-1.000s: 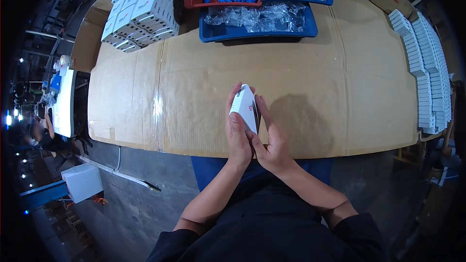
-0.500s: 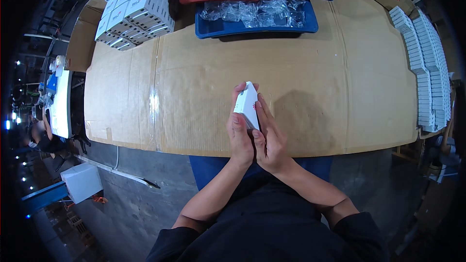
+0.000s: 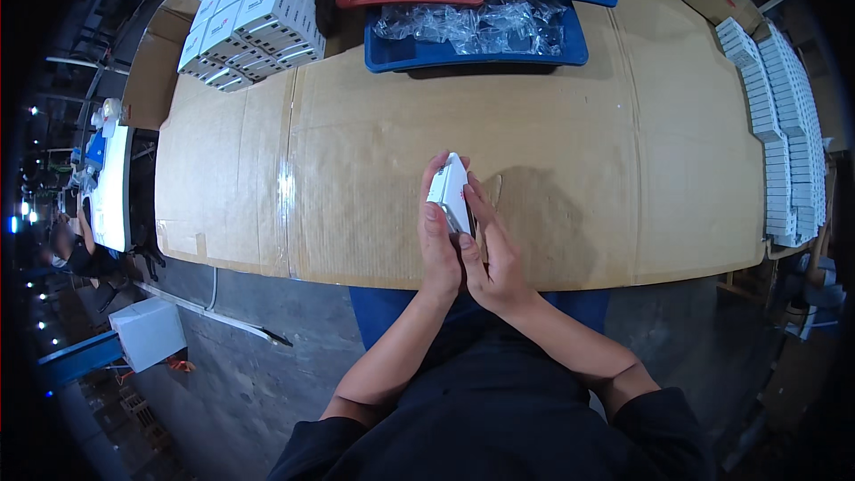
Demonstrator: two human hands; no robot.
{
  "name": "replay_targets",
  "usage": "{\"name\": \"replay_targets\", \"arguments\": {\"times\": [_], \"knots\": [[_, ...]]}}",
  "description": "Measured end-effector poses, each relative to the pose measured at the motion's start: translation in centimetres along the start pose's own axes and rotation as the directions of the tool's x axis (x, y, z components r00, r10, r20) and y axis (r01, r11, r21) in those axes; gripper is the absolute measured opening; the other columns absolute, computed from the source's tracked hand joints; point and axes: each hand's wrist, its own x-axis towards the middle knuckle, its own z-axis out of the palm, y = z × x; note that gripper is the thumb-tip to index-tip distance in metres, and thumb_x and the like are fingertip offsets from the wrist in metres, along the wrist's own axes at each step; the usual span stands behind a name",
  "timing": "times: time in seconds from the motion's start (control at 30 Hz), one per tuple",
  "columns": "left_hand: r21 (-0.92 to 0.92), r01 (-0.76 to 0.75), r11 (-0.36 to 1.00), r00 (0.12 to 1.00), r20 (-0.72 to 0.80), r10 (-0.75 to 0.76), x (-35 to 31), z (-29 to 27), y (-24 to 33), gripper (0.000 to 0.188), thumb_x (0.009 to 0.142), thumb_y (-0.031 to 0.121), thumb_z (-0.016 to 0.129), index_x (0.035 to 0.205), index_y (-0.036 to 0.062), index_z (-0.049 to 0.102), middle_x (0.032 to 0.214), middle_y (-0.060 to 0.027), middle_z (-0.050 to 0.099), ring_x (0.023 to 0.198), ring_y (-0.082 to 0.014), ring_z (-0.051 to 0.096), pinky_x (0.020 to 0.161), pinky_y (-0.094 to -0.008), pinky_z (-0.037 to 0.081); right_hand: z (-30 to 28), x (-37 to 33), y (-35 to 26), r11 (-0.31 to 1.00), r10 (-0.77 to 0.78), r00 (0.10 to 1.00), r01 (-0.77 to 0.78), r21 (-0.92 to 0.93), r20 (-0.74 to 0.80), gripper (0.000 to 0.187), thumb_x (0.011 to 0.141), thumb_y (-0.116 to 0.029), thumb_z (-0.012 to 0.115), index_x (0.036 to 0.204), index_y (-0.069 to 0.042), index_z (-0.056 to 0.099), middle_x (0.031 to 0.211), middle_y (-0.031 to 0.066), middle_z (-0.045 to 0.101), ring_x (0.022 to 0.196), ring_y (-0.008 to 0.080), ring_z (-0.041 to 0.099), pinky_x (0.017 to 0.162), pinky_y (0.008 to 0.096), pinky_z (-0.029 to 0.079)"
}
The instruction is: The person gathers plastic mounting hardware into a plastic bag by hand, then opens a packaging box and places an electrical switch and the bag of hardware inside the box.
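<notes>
A near-black top (image 3: 472,419) covers the torso at the bottom centre of the frame. Its short left sleeve (image 3: 312,450) and right sleeve (image 3: 663,428) end near the elbows. Plain blue cloth (image 3: 372,313) shows just above the torso. The forearms (image 3: 396,347), left hand (image 3: 438,254) and right hand (image 3: 500,272) are bare.

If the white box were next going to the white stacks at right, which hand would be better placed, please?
Probably the right hand: it touches the white box from the side nearer the white stacks; the left hand is farther.
</notes>
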Motion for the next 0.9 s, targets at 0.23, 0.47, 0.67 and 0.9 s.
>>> {"name": "replay_targets", "arguments": {"times": [0.23,0.47,0.67,0.9], "knots": [[0.004,-0.095,0.995,0.994,-0.05,0.095,-1.0,0.4,0.5,0.084,0.101,0.07,0.047,0.156,0.0086,0.033,0.154,-0.0209,0.044,0.147,-0.0326,0.04,0.121,-0.0459,0.031,1.2,-0.6,-0.5,0.862,0.131,0.991,-0.108,0.496,-0.013,0.052,0.115,-0.029,0.041,0.157,0.003,0.042,0.168,0.0218,0.034,0.157,0.032,0.032,0.126,0.0423,0.027],[-0.111,-0.189,0.976,0.978,0.071,0.198,-1.5,1.7,1.7,0.094,0.094,0.069,0.055,0.16,0.0078,0.029,0.152,-0.0257,0.044,0.143,-0.0367,0.045,0.118,-0.051,0.037,-2.4,1.2,3.4,0.137,0.596,0.669,-0.63,0.764,0.445,0.044,0.111,-0.045,0.053,0.128,-0.006,0.065,0.121,0.0058,0.07,0.112,0.0156,0.065,0.101,0.0355,0.051],[0.045,-0.21,0.977,0.948,0.252,0.193,-1.9,1.6,1.3,0.106,0.093,0.068,0.053,0.162,-0.0061,0.021,0.15,-0.0288,0.046,0.14,-0.036,0.049,0.118,-0.047,0.037,-2.9,0.5,1.9,0.089,0.527,0.74,-0.537,0.839,0.418,0.047,0.109,-0.052,0.052,0.12,-0.009,0.068,0.11,0.0024,0.073,0.104,0.0142,0.068,0.092,0.034,0.054],[0.184,-0.248,0.951,0.961,0.171,0.218,-2.3,0.2,0.3,0.102,0.094,0.063,0.054,0.16,-0.0107,0.028,0.151,-0.0297,0.046,0.138,-0.0364,0.05,0.117,-0.0477,0.038,-2.4,0.8,3.1,0.263,0.738,0.597,-0.684,0.68,0.314,0.035,0.109,-0.04,0.06,0.128,-0.011,0.063,0.113,0.0027,0.071,0.101,0.0134,0.069,0.083,0.0366,0.057]]}}
